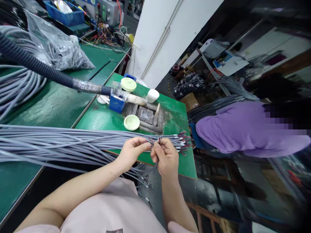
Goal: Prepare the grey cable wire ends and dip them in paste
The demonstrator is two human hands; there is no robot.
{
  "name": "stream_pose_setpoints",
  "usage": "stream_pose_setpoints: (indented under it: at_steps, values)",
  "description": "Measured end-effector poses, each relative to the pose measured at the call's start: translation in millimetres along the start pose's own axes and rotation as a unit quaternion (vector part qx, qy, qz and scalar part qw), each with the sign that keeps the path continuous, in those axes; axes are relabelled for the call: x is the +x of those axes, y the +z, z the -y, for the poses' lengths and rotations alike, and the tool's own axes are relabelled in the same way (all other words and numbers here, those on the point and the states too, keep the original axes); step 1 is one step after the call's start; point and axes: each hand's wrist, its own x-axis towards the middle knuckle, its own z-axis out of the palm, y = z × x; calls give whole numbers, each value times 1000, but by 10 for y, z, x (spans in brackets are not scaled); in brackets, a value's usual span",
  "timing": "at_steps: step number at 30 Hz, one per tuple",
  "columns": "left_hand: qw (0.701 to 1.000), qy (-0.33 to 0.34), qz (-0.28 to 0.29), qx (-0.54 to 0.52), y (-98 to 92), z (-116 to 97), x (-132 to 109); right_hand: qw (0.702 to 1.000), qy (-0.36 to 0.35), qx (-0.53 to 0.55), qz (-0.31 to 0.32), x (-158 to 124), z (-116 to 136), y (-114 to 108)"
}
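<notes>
Near the lower middle of the frame, the left hand (131, 152) and the right hand (166, 157) meet just over the near edge of the green surface (104, 118). Both are pinched narrow on the thin coloured wire ends (155, 141) of one grey cable (155, 166), which droops down between the wrists. The fingertips nearly touch each other.

The held cable sits just in front of the big bundle of grey cables (60, 142), which runs across from the left of the frame. The bundle's own bared tips (183, 140) fan out to the right of the hands.

My guess is that the step in hand is separating or twisting the fine strands of this one end. The next move would call for a steady pinch and care not to snag the neighbouring tips.

Behind, at centre frame, are a pale green lid (131, 122), a white jar (152, 95), a blue box (116, 103) and a dark metal block (145, 115). A black ribbed hose (31, 63) comes in from the upper left. A person in purple (243, 129) bends over at the right.

The strands are too small and too covered by fingers to count or to tell whether they are twisted. The right side of the frame is blurred.
</notes>
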Motion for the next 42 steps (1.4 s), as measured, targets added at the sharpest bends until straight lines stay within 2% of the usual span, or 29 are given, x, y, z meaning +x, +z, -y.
stream_pose_setpoints:
  at_steps: [6, 14, 22, 33, 39, 42]
  values:
    - [1000, 20, -12, 11, 14, 15, -62, 999, 5, 37, -16, -80, -7, 20]
    - [999, 34, 1, 27, -18, 41, -91, 998, 5, 57, -16, -105, -40, 9]
    - [999, 28, -25, 11, -25, 27, -103, 999, 0, 25, -21, -102, -54, 0]
    - [999, 19, -46, 4, -42, 21, -91, 998, 0, 53, -27, -87, -66, -12]
    - [998, 35, -37, 36, -46, 71, -59, 997, 17, 76, -20, -49, -49, 6]
    - [993, 44, -15, 107, -90, 63, -41, 992, 40, 110, -37, -158, 44, -133]
